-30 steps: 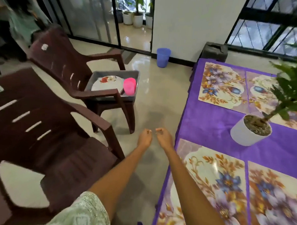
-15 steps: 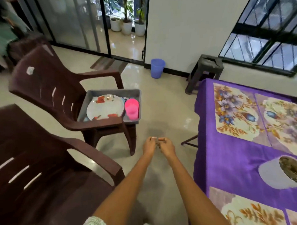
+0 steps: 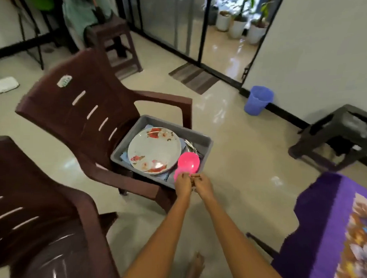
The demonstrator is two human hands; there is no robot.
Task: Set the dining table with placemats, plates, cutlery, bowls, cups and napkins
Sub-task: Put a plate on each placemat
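Both my arms reach forward and my two hands meet just in front of the near corner of the grey tray (image 3: 205,142). My left hand (image 3: 183,183) and my right hand (image 3: 202,185) touch at the fingertips, fingers curled in toward each other; something small may be pinched between them, but the blur is too heavy for me to tell what, or whether they hold anything at all. The tray sits on the seat of the dark brown plastic chair (image 3: 75,106), between its armrests. In the tray lies a stack of white plates (image 3: 154,150) with red flower prints, taking up most of the left side. Just beside the plates, at the tray's near right corner, stand pink cups (image 3: 188,165), one nested in another as far as I can see, and my left hand overlaps their lower part in the view. Behind the cups, against the tray's right wall, some metal cutlery (image 3: 190,146) shows, partly hidden. Pale blue cloth peeks out from under the plates. A second brown chair (image 3: 40,227) fills the lower left. At the lower right is the corner of the table under a purple cloth (image 3: 317,226), with a flowered placemat (image 3: 356,238) on it, smeared by motion.
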